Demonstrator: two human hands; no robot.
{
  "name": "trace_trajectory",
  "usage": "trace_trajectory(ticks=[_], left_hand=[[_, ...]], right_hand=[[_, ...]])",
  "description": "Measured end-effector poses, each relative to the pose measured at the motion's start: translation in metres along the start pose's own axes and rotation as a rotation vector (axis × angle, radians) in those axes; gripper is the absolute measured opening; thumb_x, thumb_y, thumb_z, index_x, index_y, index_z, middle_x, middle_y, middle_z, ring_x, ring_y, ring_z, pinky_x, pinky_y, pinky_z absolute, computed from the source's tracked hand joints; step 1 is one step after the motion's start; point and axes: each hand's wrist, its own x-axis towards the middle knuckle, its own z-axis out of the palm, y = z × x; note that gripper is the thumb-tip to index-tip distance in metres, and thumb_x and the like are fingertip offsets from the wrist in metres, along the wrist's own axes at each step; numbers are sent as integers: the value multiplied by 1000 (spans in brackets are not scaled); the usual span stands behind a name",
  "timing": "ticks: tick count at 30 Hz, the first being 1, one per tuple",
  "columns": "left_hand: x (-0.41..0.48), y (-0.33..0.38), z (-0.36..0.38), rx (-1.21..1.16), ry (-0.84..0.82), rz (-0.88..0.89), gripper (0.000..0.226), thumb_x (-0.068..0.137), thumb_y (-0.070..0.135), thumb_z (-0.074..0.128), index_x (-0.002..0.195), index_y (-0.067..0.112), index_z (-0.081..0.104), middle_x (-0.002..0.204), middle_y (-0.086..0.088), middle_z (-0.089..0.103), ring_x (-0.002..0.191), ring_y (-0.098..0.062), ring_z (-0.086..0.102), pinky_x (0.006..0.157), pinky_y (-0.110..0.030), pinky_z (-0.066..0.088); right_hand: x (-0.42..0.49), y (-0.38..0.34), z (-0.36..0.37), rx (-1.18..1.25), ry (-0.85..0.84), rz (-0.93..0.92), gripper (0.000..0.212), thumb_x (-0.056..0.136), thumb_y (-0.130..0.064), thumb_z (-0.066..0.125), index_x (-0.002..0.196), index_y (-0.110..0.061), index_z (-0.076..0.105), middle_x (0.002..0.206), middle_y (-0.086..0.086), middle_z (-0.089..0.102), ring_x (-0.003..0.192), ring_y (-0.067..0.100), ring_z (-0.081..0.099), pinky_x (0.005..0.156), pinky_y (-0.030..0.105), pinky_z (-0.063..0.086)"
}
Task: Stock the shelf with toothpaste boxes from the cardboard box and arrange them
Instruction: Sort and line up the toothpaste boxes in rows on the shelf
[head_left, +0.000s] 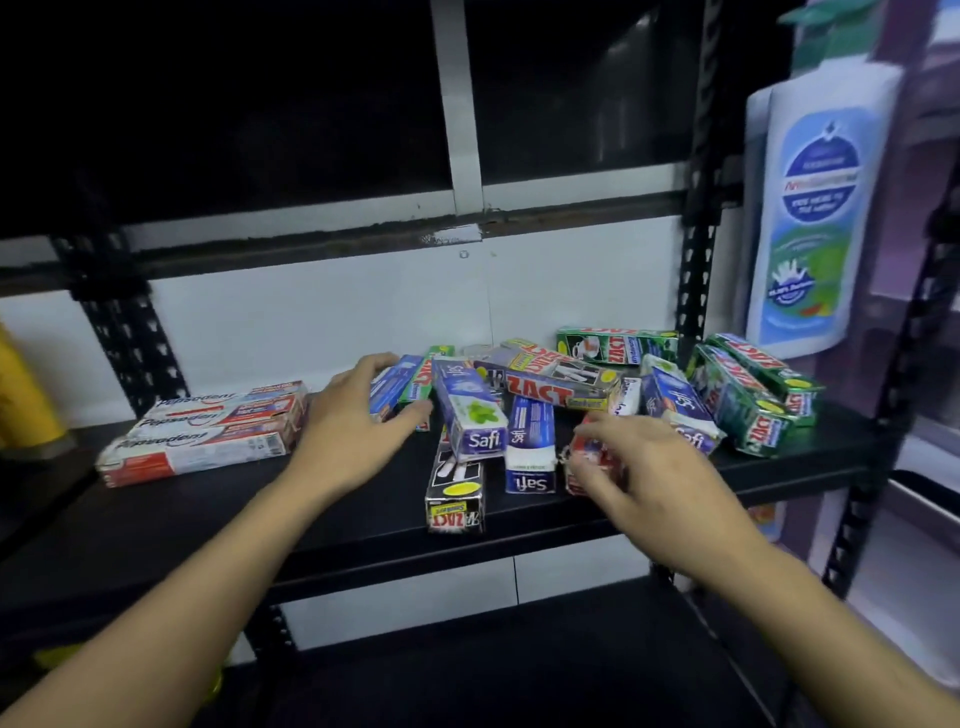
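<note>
Sorting looks barely begun: the Pepsodent boxes (208, 431) lie squared at centre left of the shelf (363, 525), while a heap of Safi and Zact boxes (550, 395) sprawls centre right. The left hand (358, 415) grips a blue box (397, 382); the right hand (644, 467) pinches a red box (584, 467). No cardboard box shows.

Head view, close, facing forward-down onto shelf (218, 525); edges seemingly warped.
</note>
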Motion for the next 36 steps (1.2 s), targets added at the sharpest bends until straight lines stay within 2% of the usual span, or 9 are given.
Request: trace_trajectory(ticks=[4,7,10,13,18,22,27,31,36], left_hand=[[5,36,33,-125,-160,-59,64,84,64,60,139,37,43,137,10,55,117,-13,53,94,-31,40],[2,44,54,-164,-248,-95,64,89,63,53,145,37,36,154,12,36,136,-17,39,99,-32,31],[2,41,59,-194,-250,-117,64,91,61,50,148,39,33,162,14,22,145,-17,26,110,-39,26],[1,37,58,-208,-267,-146,65,88,66,49,147,43,32,160,11,27,142,-19,32,112,-43,30],[-1,40,58,-219,-255,-138,62,92,60,48,148,41,31,161,12,24,142,-17,32,100,-33,31],[-2,42,54,-176,-254,-116,64,93,60,48,151,39,29,163,15,16,147,-16,23,106,-35,27],[-6,41,51,-166,-222,-109,66,90,63,50,150,40,33,162,16,17,148,-15,20,116,-42,21],[-7,38,51,-195,-181,-118,66,87,65,54,147,40,39,161,15,22,147,-16,24,117,-42,24],[-9,40,49,-188,-158,-128,62,86,63,57,142,38,46,158,10,33,143,-18,33,114,-46,32]], right_hand=[[-15,6,27,-17,-5,-22,49,91,-58,52,126,-24,58,152,0,40,143,22,28,116,36,29],[-20,6,37,60,47,102,35,90,-52,59,111,-26,50,161,0,21,147,26,15,114,40,32],[-23,6,35,122,112,159,26,90,-39,64,107,-26,48,155,4,33,141,25,33,104,38,39],[-25,9,28,192,211,172,38,86,-28,71,122,-26,58,146,1,48,129,22,51,96,37,47],[-27,16,16,261,432,116,31,78,-11,79,108,-11,75,121,4,68,107,19,66,99,21,46],[-25,12,-13,364,533,141,22,79,-13,76,101,-16,75,105,-5,71,96,6,64,90,3,38],[-26,14,-48,508,495,246,20,79,-18,76,96,-29,74,85,-15,70,72,1,61,70,10,43],[-33,17,-70,606,450,230,18,81,-15,74,94,-29,75,58,-18,60,48,6,48,47,9,33],[-35,22,-87,636,392,175,21,82,-15,74,95,-31,74,67,-3,66,49,7,46,49,21,43]])
